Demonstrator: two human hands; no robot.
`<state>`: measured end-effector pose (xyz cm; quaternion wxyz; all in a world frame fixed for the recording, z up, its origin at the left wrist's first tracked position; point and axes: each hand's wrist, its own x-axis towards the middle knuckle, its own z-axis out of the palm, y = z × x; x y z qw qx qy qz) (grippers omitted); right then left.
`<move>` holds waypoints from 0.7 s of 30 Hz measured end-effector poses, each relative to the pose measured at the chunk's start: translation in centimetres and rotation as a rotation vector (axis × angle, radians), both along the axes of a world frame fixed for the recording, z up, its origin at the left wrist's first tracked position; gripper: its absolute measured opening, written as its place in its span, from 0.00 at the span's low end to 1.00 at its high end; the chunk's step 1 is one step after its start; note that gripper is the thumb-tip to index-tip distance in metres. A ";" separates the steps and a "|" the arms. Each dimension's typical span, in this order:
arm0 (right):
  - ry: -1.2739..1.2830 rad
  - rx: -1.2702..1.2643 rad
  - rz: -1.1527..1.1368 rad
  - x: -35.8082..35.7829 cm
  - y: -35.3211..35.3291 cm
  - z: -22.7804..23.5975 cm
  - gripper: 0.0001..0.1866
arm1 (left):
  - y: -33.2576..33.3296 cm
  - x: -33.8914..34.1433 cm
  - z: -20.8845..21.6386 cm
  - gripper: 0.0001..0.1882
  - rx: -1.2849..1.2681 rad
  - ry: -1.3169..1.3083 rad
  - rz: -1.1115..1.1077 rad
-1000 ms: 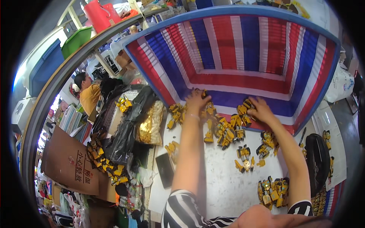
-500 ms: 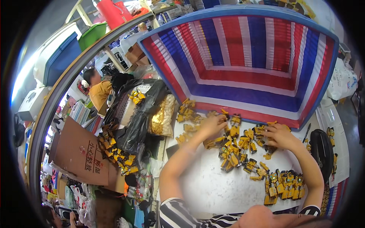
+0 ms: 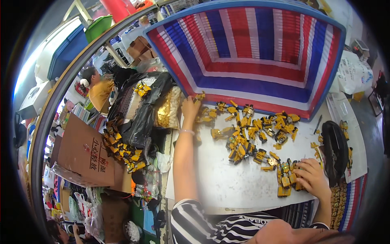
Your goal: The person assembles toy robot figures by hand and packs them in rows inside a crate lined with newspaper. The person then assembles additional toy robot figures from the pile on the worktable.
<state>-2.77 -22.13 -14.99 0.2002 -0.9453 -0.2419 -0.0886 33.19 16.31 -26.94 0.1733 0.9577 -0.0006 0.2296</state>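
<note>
My left hand (image 3: 190, 109) reaches to the lower left corner of the striped tub, its fingers closed on a yellow toy vehicle (image 3: 199, 97). Beside it, more yellow toys (image 3: 207, 114) lie on the white tabletop. Fingers slightly apart, my right hand (image 3: 312, 177) rests over the right part of a tight row of yellow toy vehicles (image 3: 287, 177) near the front edge, hiding some of them. Between the hands spreads a loose heap of yellow and black toy vehicles (image 3: 254, 129), some touching or overlapping.
A large blue-rimmed tub (image 3: 252, 85), lined in red, white and blue stripes, stands tilted at the back. A black pouch (image 3: 335, 152) and a pen (image 3: 318, 124) lie at right. On the left are a cardboard box (image 3: 83, 152), black plastic (image 3: 142, 122) and more yellow toys (image 3: 122, 146).
My left hand has moved left from the heap to the tub's corner. My right hand has come from the heap's right side down to the row near me. The view has shifted slightly.
</note>
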 end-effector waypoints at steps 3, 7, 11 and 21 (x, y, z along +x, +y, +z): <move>-0.073 0.189 -0.075 -1.5 0.4 -0.4 0.10 | -4.8 -5.6 3.7 0.17 -0.599 -0.090 -0.234; -0.079 0.501 -0.142 0.1 3.2 -2.0 0.11 | -8.7 -16.2 4.6 0.20 -1.333 0.332 -0.599; 0.097 0.808 -0.191 1.7 6.9 -1.9 0.25 | -13.5 -27.6 6.9 0.23 -1.582 0.768 -0.656; 0.498 1.560 -0.224 0.7 7.7 -2.9 0.23 | -16.3 -34.4 4.5 0.26 -1.090 0.709 -0.875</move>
